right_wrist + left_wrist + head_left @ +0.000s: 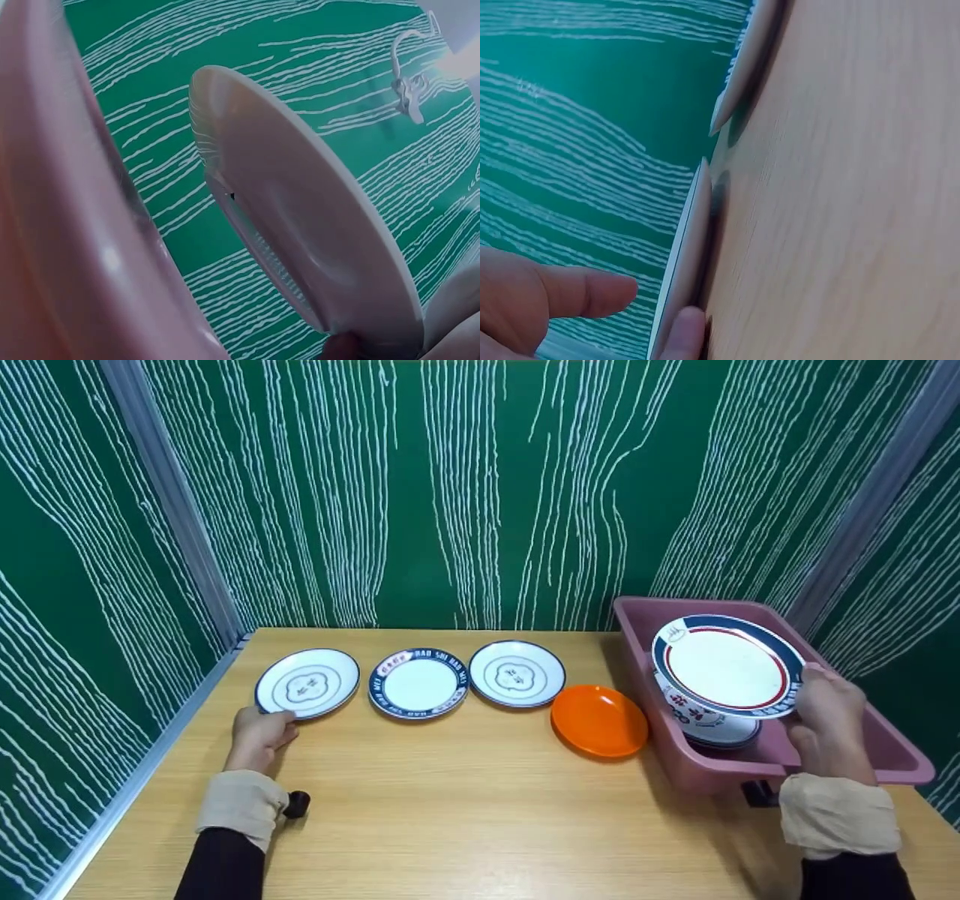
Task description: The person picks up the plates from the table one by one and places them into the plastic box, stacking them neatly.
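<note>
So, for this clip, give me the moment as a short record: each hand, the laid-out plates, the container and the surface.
Left hand: at the rim of the leftmost plate, appearing to touch it
Right hand: holds the red-ringed plate, tilted, above the bin
Laid out, left to right: leftmost plate, blue-lettered plate, third plate, orange plate
Container: pink bin; patterned dishes inside, partly hidden
Surface: wooden table

Booth-like workspace, exact kind unclear: green white-streaked panels (409, 510) on three sides, grey corner posts (172, 499), wooden tabletop (450, 810).
</note>
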The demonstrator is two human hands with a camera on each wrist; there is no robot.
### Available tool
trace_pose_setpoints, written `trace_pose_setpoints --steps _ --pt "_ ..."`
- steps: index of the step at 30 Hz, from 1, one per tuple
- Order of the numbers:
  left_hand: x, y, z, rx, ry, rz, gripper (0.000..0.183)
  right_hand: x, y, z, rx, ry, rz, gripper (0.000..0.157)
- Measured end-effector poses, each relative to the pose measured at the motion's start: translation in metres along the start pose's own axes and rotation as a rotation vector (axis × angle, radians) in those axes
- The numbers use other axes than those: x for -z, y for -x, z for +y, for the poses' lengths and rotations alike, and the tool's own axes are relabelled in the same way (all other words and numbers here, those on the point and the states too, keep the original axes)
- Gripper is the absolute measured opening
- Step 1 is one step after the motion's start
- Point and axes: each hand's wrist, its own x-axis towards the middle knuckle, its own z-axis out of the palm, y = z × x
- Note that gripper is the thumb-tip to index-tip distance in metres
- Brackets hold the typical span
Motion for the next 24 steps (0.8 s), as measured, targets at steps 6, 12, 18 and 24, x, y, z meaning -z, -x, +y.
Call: trace_pose_setpoints --steps 6,12,18,24 --pt "0.009 -0.006 0.002 0.077 0.097 0.023 0.057 0.004 -0.010 0.004 0.005 0.064 0.044 0.055" --pt "0.015 -0.011 0.004 0.134 0.135 0.008 0.057 0.005 -0.017 0.009 0.034 0.120 0.057 0.057" --pt "0.015 -0.015 0.005 0.154 0.103 0.016 0.058 0.008 -0.021 0.009 -0.002 0.146 0.061 0.059" --pt "0.013 -0.017 0.006 0.146 0.050 0.043 0.063 0.009 -0.024 0.012 0.009 0.226 0.081 0.059"
